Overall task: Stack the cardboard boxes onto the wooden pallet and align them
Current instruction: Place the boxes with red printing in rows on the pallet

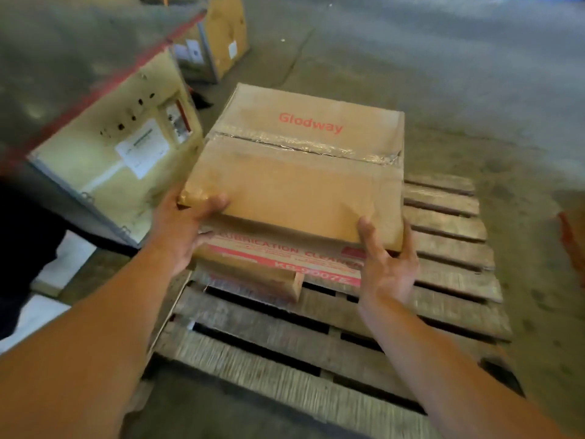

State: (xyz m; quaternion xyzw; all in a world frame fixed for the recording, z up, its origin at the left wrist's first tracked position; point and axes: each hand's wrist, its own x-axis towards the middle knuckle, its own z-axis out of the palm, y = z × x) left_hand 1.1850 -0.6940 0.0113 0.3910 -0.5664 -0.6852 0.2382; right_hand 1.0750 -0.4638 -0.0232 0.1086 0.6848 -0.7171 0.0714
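Far left: dark cloth at the frame edge, with white sheets on the floor below it. Next along, a pale crate with a red-edged top, carrying a white label on its near face. Farther back, brown boxes standing on the concrete floor.

Then the left hand, gripping the near left corner of the top cardboard box, thumb curled over the top face, fingers hidden beneath. Top cardboard box printed "Glodway" in red, sealed across with clear tape, lying flat on a lower cardboard box with red lettering on its near side. Hard to tell through the blur whether the edges line up. Both stacked on the left rear part of the wooden pallet.

At the near right corner, the right hand, spread wide, thumb laid up on the top face, fingers reaching straight along the right side. Beyond it, bare pallet slats, then floor and an orange-red blur at the frame edge.
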